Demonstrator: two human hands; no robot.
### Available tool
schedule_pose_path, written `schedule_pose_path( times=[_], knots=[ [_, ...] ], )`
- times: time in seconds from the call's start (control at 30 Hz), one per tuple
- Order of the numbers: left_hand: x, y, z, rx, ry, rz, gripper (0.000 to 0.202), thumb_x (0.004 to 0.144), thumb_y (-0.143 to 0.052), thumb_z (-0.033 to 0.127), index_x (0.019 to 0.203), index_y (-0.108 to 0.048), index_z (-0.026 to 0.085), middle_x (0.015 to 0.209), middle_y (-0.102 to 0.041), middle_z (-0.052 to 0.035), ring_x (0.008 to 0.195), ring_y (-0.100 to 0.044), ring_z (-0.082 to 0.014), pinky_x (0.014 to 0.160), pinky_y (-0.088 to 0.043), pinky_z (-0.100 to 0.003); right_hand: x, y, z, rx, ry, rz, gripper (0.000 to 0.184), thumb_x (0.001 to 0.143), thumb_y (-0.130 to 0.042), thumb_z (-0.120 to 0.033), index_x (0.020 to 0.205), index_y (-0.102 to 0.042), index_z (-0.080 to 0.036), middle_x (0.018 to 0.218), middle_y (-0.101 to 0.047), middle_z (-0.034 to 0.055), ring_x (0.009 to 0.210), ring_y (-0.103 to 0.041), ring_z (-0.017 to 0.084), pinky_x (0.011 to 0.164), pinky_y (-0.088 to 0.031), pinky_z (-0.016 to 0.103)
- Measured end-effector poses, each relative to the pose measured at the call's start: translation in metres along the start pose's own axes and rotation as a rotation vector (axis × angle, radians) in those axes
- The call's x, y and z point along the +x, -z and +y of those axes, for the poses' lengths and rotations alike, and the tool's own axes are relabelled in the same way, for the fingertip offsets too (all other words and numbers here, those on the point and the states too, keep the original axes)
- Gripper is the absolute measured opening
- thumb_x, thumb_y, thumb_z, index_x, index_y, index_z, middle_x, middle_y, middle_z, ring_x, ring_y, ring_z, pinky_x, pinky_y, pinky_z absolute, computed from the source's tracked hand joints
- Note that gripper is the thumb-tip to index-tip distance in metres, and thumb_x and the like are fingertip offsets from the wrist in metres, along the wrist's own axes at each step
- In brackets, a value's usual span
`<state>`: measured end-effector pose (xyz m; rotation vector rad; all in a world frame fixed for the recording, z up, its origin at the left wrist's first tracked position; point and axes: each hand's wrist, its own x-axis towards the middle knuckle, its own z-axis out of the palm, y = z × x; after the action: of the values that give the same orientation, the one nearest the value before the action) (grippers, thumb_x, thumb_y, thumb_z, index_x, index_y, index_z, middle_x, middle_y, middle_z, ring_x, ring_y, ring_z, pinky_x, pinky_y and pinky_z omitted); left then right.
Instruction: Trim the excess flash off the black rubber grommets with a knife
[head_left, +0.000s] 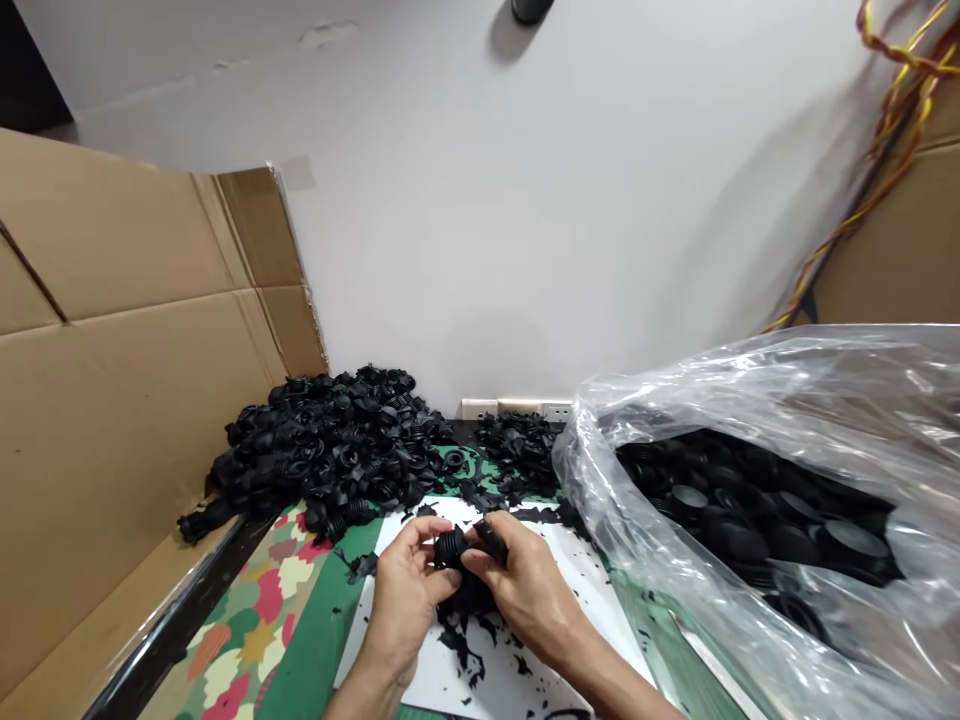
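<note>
A small black ribbed rubber bellows is held between the thumb and fingers of my left hand. Close on its right, my right hand pinches a dark piece; whether this is part of the bellows or a separate thing, I cannot tell. Both hands are over a white board. Below them lies a dark clump of rubber scraps, partly covered by the fingers, with torn bits scattered around it.
A heap of black ribbed rubber parts lies at the back left beside a cardboard box. Torn scraps lie by the wall. On the right, a clear plastic bag contains black round-ended parts. Twisted wires hang upper right.
</note>
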<state>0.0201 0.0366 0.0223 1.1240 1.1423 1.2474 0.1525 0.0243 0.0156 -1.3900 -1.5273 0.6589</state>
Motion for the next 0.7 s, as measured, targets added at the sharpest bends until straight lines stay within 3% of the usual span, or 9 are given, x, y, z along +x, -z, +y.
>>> schedule_pose_path(
  times=[0.13, 0.27, 0.37, 0.47, 0.53, 0.63, 0.7],
  knots=[
    [0.002, 0.002, -0.012, -0.046, 0.039, 0.053, 0.037, 0.048, -0.066, 0.002, 0.080, -0.059, 0.020, 0.070, -0.063, 0.0018, 0.068, -0.058, -0.0147, 0.057, -0.045, -0.021, -0.002, -0.007, 0.006, 0.013, 0.011, 0.011, 0.008, 0.071, -0.050, -0.014, 0.066, -0.051, -0.020, 0.067, -0.061, 0.0024, 0.063, -0.056, 0.019, 0.056, -0.042, 0.028],
    [-0.001, 0.005, -0.011, -0.062, 0.106, -0.028, 0.029, 0.050, -0.067, 0.003, 0.076, -0.063, 0.016, 0.066, -0.064, -0.0001, 0.060, -0.055, -0.0134, 0.049, -0.043, -0.020, -0.006, -0.009, 0.010, 0.021, 0.079, 0.011, 0.008, 0.072, -0.048, -0.014, 0.071, -0.053, -0.020, 0.068, -0.060, 0.0029, 0.064, -0.056, 0.019, 0.057, -0.042, 0.028],
    [-0.004, 0.008, -0.008, -0.088, 0.173, -0.099, 0.010, 0.062, -0.069, 0.021, 0.068, -0.066, 0.013, 0.060, -0.060, -0.0015, 0.053, -0.052, -0.0124, 0.045, -0.042, -0.021, -0.008, -0.008, 0.013, 0.041, 0.178, 0.021, 0.010, 0.072, -0.046, -0.014, 0.071, -0.054, -0.020, 0.069, -0.059, 0.0028, 0.063, -0.055, 0.018, 0.057, -0.042, 0.027],
    [-0.003, 0.009, -0.010, -0.094, 0.190, -0.097, 0.026, 0.063, -0.072, 0.034, 0.053, -0.062, 0.012, 0.051, -0.052, 0.0016, 0.045, -0.045, -0.0090, 0.042, -0.038, -0.020, -0.008, -0.005, 0.015, 0.108, 0.275, 0.027, 0.011, 0.073, -0.046, -0.015, 0.071, -0.055, -0.021, 0.069, -0.060, 0.0025, 0.062, -0.056, 0.017, 0.057, -0.043, 0.026],
    [-0.002, 0.010, -0.013, -0.094, 0.169, -0.063, 0.027, 0.058, -0.077, 0.035, 0.052, -0.062, 0.013, 0.050, -0.051, 0.0030, 0.043, -0.042, -0.0071, 0.041, -0.035, -0.019, -0.007, -0.003, 0.015, 0.166, 0.187, 0.002, 0.009, 0.073, -0.048, -0.018, 0.071, -0.057, -0.020, 0.069, -0.061, 0.0027, 0.062, -0.056, 0.017, 0.056, -0.043, 0.027],
    [-0.001, 0.009, -0.016, -0.094, 0.122, 0.000, 0.024, 0.054, -0.079, 0.034, 0.059, -0.066, 0.014, 0.051, -0.052, 0.0041, 0.044, -0.039, -0.0062, 0.042, -0.032, -0.017, -0.004, 0.000, 0.012, 0.224, -0.090, -0.053, 0.012, 0.073, -0.052, -0.028, 0.073, -0.059, -0.018, 0.065, -0.061, 0.0023, 0.060, -0.055, 0.019, 0.055, -0.042, 0.027],
    [-0.002, 0.007, -0.015, -0.083, 0.087, 0.017, 0.023, 0.055, -0.079, 0.034, 0.060, -0.066, 0.015, 0.053, -0.053, 0.0042, 0.046, -0.040, -0.0071, 0.044, -0.032, -0.018, -0.003, 0.000, 0.009, 0.227, -0.161, -0.090, 0.014, 0.073, -0.053, -0.031, 0.072, -0.058, -0.017, 0.064, -0.061, 0.0019, 0.061, -0.055, 0.019, 0.056, -0.042, 0.027]
  ],
)
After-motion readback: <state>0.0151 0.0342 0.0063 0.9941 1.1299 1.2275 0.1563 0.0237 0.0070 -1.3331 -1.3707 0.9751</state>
